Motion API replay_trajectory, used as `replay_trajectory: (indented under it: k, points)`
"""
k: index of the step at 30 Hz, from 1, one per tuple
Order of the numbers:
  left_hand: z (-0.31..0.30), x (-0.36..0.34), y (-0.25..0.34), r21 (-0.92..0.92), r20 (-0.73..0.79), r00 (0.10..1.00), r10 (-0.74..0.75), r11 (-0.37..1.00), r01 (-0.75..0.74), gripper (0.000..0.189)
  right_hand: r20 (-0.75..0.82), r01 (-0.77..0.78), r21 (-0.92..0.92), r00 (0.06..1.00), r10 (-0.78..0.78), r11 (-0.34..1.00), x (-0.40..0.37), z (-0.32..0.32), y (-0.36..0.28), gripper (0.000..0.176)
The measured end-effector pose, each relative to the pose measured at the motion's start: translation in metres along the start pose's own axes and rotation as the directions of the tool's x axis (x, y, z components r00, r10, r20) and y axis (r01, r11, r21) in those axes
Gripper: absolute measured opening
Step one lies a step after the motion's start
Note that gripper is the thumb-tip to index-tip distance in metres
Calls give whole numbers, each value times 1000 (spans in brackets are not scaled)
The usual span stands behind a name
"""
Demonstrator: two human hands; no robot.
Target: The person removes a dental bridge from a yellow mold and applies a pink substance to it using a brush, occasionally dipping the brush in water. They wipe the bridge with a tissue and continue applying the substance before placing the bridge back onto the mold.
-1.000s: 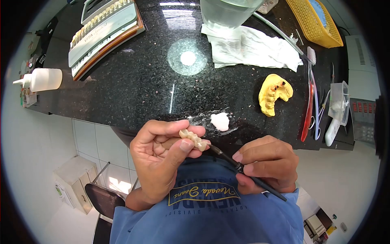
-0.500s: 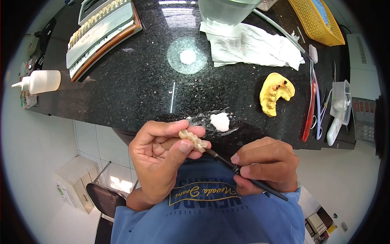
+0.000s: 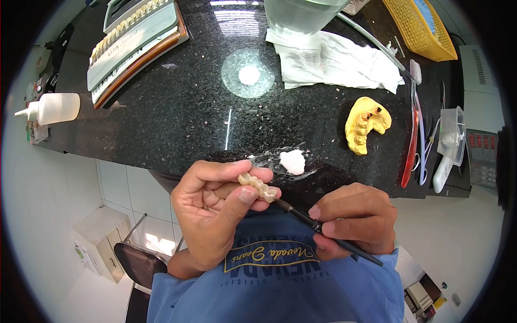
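Note:
Between the thumb and fingers of my left hand (image 3: 212, 207) is a dental bridge (image 3: 257, 187), a curved row of joined tooth-coloured crowns. My right hand (image 3: 355, 220) is closed around a thin black-handled brush (image 3: 301, 216), held like a pen and slanting up to the left. Its dark tip is right by the bridge's lower right end. Just beyond the bridge, a small heap of white paste or powder (image 3: 292, 161) lies on the dark counter with smears around it. A yellow dental cast (image 3: 366, 125) with dark-topped stumps rests farther right.
Along the dark stone counter (image 3: 177, 124) stand a shade guide case (image 3: 134, 48) and a white squeeze bottle (image 3: 58, 108) at left. A water container (image 3: 301, 13) sits on white cloth (image 3: 334, 62) at the back. Toothbrushes (image 3: 413, 129) and a yellow basket (image 3: 423, 27) are at right.
The brush and my right hand have shifted slightly right, drawing the tip a little off the end of the bridge. My left hand stays nearly in place.

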State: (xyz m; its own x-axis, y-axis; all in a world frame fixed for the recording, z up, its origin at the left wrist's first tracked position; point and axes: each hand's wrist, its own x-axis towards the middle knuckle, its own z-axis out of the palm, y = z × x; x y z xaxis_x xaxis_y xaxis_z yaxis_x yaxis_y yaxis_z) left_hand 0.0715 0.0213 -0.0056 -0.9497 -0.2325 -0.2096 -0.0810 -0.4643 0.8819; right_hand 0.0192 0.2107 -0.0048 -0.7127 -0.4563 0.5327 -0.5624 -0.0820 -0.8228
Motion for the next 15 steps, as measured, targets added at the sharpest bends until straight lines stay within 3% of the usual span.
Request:
replay_trajectory:
  k: [10,13,15]
  points:
    - [0,0,0,-1,-3,1000,-2,1000,2,24,18,35,9,999,-35,999,-3,-5,2,27]
    - [0,0,1,-17,-2,1000,-8,1000,8,24,-56,41,-18,998,-42,999,-5,-13,-2,27]
    - [-2,0,1,-29,2,1000,-25,999,25,24,-151,-159,-233,980,126,959,-3,-17,-9,26]
